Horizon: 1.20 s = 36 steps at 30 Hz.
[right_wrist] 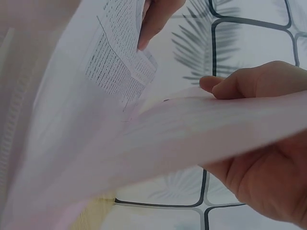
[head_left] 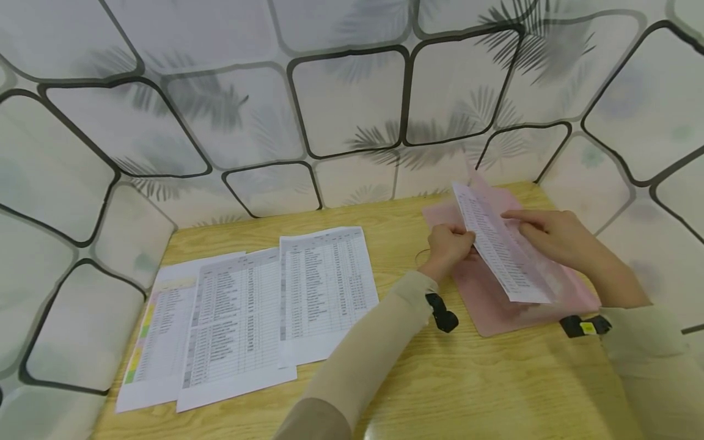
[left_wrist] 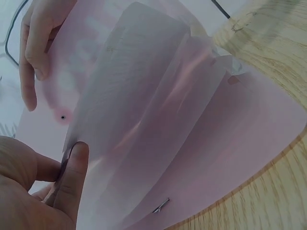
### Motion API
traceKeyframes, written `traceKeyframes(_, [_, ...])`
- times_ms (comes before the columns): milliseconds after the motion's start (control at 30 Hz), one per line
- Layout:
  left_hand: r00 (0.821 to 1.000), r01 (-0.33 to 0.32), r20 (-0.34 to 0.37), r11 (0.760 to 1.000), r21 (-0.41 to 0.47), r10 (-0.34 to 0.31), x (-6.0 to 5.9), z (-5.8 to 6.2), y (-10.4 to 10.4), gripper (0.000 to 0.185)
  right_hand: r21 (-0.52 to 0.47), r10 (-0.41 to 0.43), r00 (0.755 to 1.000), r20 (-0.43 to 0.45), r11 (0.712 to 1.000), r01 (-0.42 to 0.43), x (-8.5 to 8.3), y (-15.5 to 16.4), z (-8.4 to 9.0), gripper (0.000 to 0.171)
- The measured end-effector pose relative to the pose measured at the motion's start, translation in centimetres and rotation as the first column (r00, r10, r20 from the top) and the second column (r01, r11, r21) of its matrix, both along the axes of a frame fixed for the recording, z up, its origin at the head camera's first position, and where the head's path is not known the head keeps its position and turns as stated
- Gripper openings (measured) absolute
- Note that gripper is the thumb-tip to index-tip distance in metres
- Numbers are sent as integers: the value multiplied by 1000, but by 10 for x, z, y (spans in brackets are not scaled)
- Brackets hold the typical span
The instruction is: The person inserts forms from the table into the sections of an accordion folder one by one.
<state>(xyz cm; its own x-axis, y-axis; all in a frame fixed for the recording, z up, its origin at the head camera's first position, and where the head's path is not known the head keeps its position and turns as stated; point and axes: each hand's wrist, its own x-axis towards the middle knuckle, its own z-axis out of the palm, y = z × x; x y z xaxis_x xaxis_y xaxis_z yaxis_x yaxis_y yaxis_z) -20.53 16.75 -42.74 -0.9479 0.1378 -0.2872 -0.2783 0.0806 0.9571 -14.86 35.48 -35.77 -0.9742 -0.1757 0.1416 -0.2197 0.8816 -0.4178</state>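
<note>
Over the right part of the table, my left hand [head_left: 451, 244] pinches a printed sheet [head_left: 495, 244] by its left edge, thumb on one face and fingers behind. The sheet stands tilted inside a pink translucent plastic folder [head_left: 484, 318], which lies spread beneath it. My right hand [head_left: 566, 238] holds the folder's raised flap; in the right wrist view, the flap [right_wrist: 192, 136] passes between its thumb and fingers. The left wrist view shows the left thumb [left_wrist: 74, 177] on the sheet edge and a snap button [left_wrist: 63, 117] on the folder.
Three printed sheets lie overlapping at the left: one with coloured cells [head_left: 156, 342], a middle table sheet [head_left: 236, 330] and a right one [head_left: 327, 293]. The wooden table [head_left: 440, 391] meets patterned walls [head_left: 352, 98] at the back and sides.
</note>
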Motion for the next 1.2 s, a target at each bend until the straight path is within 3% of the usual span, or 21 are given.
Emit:
traceKeyframes(300, [1000, -18, -5, 1000, 12, 19, 2, 1, -6, 7, 40, 21, 995, 97, 999, -25, -2, -1, 0, 45])
traceKeyframes(500, [1000, -3, 13, 993, 115, 2, 6, 2, -13, 15, 29, 33, 999, 30, 999, -33, -1, -1, -3, 43])
traceKeyframes(633, [999, 49, 1, 990, 135, -50, 4, 0, -29, 14, 37, 31, 999, 8, 999, -31, -2, -2, -1, 43])
traceKeyframes(800, [987, 161, -24, 982, 96, -159, -5, -3, -69, 30, 51, 19, 1000, 12, 999, -19, -2, -3, 3, 43])
traceKeyframes(967, [962, 273, -39, 961, 46, -271, -11, -2, -123, 42, 49, 5, 999, 37, 999, -7, -2, -5, 4, 44])
traceKeyframes(1067, [955, 297, -27, 955, 13, -297, -12, -2, -156, 45, 48, 5, 999, 42, 999, -7, -2, -6, 3, 44])
traceKeyframes(1200, [961, 277, -10, 960, -28, -277, -11, -4, -197, 48, 42, 14, 999, 29, 999, -15, -2, -6, 0, 43])
